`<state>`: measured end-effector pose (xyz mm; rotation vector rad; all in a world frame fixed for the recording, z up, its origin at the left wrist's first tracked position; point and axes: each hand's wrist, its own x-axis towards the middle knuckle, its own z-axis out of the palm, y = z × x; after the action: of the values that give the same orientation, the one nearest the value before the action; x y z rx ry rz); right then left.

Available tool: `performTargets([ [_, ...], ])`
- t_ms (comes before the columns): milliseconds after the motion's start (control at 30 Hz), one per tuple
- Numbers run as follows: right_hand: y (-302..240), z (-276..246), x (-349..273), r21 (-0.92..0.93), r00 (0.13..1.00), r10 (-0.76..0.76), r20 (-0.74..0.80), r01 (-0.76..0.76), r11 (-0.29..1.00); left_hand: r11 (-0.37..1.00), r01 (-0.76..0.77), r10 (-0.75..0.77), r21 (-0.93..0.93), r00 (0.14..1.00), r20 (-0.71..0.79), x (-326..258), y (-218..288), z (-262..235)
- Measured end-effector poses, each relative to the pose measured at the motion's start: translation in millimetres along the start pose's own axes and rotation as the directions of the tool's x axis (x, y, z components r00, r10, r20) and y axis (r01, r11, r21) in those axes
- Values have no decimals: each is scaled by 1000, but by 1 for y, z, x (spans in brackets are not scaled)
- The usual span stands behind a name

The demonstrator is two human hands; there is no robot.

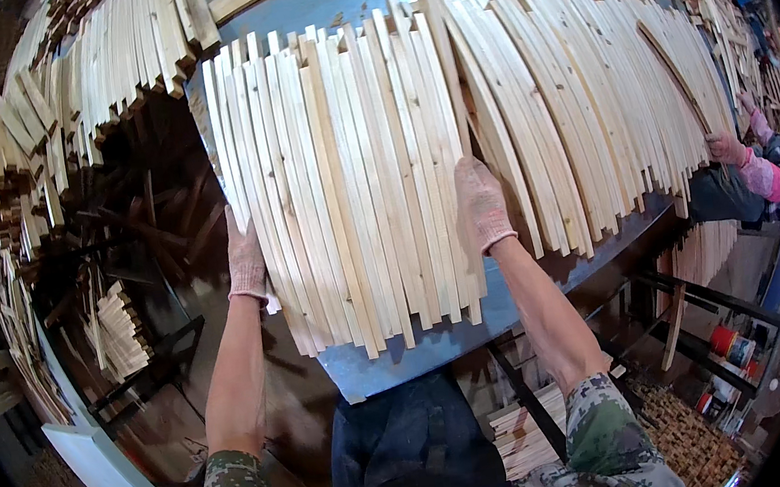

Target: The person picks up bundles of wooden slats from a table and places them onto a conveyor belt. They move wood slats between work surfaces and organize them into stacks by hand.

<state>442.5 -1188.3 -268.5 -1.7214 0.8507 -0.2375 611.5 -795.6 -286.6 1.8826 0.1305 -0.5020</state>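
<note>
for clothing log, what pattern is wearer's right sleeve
Pixelated camouflage, green and grey; the right sleeve shows in the head view.

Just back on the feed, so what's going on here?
A person's gloved left hand and right hand are at opposite sides of a row of pale wooden strips on a blue table. A second row lies to the right, with a co-worker's gloved hand near its right end.

Cream wooden strips (359,189), blue tabletop (381,371).
</note>
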Motion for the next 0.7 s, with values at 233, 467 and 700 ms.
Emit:
performTargets([
  [233,13,0,-44,313,976,212,-39,-190,931,999,18,-20,39,999,30,-54,-11,-9],
  [467,34,-26,-131,290,944,329,22,-321,902,991,131,-130,13,991,-10,-144,-55,-24],
  [700,16,-30,-120,203,926,377,-5,-368,907,994,101,-102,34,995,-1,-147,-56,-28],
])
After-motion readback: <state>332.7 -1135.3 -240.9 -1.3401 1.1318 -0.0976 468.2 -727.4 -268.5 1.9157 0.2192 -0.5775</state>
